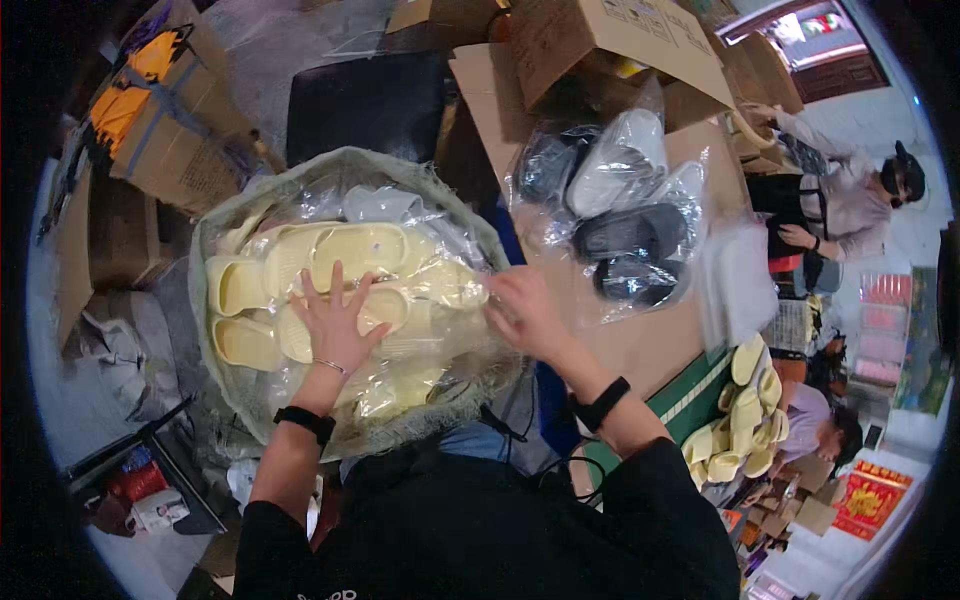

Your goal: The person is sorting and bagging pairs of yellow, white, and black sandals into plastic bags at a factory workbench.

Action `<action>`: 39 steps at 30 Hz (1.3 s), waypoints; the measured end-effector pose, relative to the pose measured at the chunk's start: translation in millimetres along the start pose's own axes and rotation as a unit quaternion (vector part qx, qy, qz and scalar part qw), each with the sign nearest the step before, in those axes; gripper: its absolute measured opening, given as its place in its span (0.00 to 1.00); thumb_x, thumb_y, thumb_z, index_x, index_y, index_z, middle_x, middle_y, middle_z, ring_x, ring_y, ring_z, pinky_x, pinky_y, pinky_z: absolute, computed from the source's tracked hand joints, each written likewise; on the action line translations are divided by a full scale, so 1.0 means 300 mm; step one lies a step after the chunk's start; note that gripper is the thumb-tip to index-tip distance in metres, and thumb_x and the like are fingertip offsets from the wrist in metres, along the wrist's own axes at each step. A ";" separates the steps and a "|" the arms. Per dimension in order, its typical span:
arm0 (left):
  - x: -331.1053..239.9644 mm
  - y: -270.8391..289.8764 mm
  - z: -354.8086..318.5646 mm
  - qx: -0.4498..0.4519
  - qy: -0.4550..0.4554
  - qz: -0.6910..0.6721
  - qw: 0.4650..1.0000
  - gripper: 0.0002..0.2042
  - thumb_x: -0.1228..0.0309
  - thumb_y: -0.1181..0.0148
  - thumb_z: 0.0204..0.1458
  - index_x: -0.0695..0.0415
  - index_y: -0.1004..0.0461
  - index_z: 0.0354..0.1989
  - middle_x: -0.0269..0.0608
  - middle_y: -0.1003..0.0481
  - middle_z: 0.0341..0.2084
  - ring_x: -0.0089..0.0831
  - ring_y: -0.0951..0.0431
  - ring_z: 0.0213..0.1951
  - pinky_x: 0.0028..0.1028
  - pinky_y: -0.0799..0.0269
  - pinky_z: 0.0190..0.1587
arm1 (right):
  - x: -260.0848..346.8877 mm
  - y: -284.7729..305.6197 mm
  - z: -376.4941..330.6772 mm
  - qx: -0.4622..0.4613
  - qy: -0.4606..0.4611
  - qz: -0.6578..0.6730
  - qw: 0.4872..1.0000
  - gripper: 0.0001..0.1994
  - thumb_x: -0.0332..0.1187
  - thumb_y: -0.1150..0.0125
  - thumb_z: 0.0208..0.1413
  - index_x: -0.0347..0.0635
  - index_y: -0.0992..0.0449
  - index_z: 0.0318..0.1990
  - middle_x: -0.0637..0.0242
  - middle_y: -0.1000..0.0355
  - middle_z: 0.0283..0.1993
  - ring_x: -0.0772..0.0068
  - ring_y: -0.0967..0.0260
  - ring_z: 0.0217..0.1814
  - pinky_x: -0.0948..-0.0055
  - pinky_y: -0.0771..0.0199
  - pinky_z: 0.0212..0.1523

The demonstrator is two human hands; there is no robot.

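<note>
My left hand [340,325] lies with fingers spread on pale yellow slippers [358,248] packed in clear plastic. These slippers sit in a greyish-green woven sack [212,240] directly before me. At the sack's right rim, my right hand [528,312] is closed in a pinch on the gathered end of a clear plastic bag [462,290]. Grey-white slippers [382,206] show under plastic toward the sack's far side. What lies deeper in the sack is hidden.
A cardboard-covered table on the right holds bagged white slippers [622,165], bagged dark grey slippers [628,235] and a stack of clear bags [738,280]. Loose yellow slippers [740,420] pile up nearer. A carton [610,60] stands behind. Two people are at the far right.
</note>
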State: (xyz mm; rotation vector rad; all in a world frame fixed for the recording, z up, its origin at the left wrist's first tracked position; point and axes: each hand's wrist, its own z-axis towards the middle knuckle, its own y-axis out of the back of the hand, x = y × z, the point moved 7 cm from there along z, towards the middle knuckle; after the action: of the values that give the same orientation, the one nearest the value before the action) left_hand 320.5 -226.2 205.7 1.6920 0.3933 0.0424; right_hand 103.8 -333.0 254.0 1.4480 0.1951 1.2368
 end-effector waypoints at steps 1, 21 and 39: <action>0.032 -0.039 0.015 0.001 -0.001 0.000 1.000 0.33 0.51 0.41 0.41 0.41 0.41 0.60 0.43 0.49 0.62 0.57 0.64 0.63 0.61 0.68 0.58 | -0.066 0.115 -0.041 -0.081 -0.065 -0.068 0.992 0.18 0.29 0.39 0.38 0.39 0.29 0.41 0.58 0.33 0.43 0.57 0.39 0.49 0.63 0.41 0.50; 0.069 -0.186 0.126 0.100 0.098 0.110 0.984 0.37 0.36 0.56 0.44 0.34 0.52 0.64 0.36 0.58 0.65 0.58 0.74 0.64 0.62 0.77 0.58 | -0.839 0.284 -0.648 -0.457 -0.375 0.626 0.508 0.13 0.26 0.49 0.44 0.32 0.30 0.39 0.58 0.31 0.40 0.61 0.33 0.44 0.63 0.33 0.49; 0.493 0.139 -0.426 -0.309 0.240 -0.537 0.748 0.30 0.60 0.56 0.56 0.56 0.57 0.64 0.49 0.52 0.62 0.42 0.50 0.62 0.40 0.56 0.62 | 0.165 -0.546 0.178 0.299 -0.228 0.236 0.896 0.21 0.41 0.39 0.44 0.33 0.28 0.41 0.53 0.27 0.34 0.66 0.28 0.36 0.72 0.31 0.38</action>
State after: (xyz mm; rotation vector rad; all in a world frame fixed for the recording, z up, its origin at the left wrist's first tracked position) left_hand 437.0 -67.3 238.2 0.5814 1.5199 -0.2272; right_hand 247.7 -278.2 162.5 2.3889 -0.1234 1.2219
